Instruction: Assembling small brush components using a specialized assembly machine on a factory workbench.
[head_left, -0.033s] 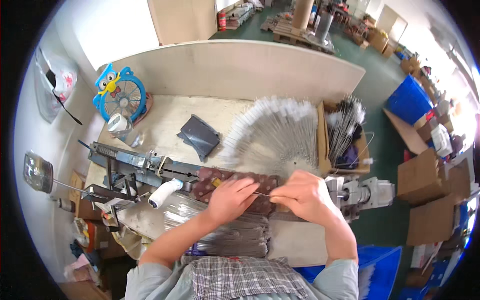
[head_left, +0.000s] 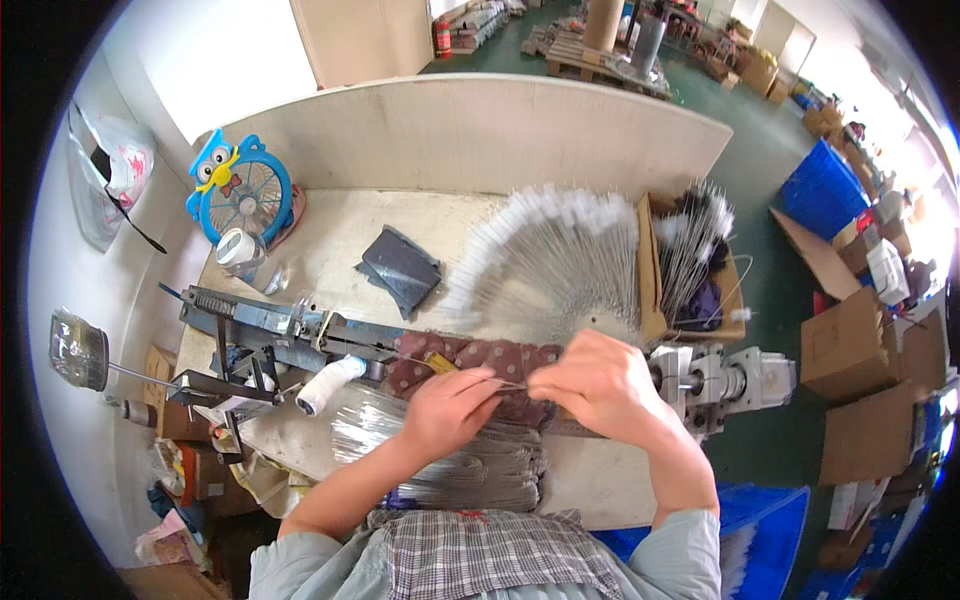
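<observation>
A thin metal wire (head_left: 512, 385) spans the gap between my two hands above the bench. My right hand (head_left: 600, 385) is closed in a pinch on its right end. My left hand (head_left: 450, 408) holds the wire too, fingers pressed together and palm down; how the fingers grip it underneath is hidden. Beneath both hands lies a brown polka-dot cloth (head_left: 520, 360), with a small yellow piece (head_left: 437, 362) by my left fingertips. Close in front of my forearms rests a stack of thin metal wires (head_left: 460, 470). Beyond my hands, many white-tipped wire brushes (head_left: 550, 240) spread in a fan.
A long metal fixture (head_left: 260, 325) runs along the left, and a motor-like metal unit (head_left: 730, 380) stands at the right. A cardboard box (head_left: 655, 290) holds more brushes. Farther back are a folded dark cloth (head_left: 400, 270), a blue fan (head_left: 245, 195) and a low board (head_left: 480, 130).
My right hand has shifted slightly left and away from me. My left hand has moved a little, and a thin strand now shows left of it, over the yellow piece.
</observation>
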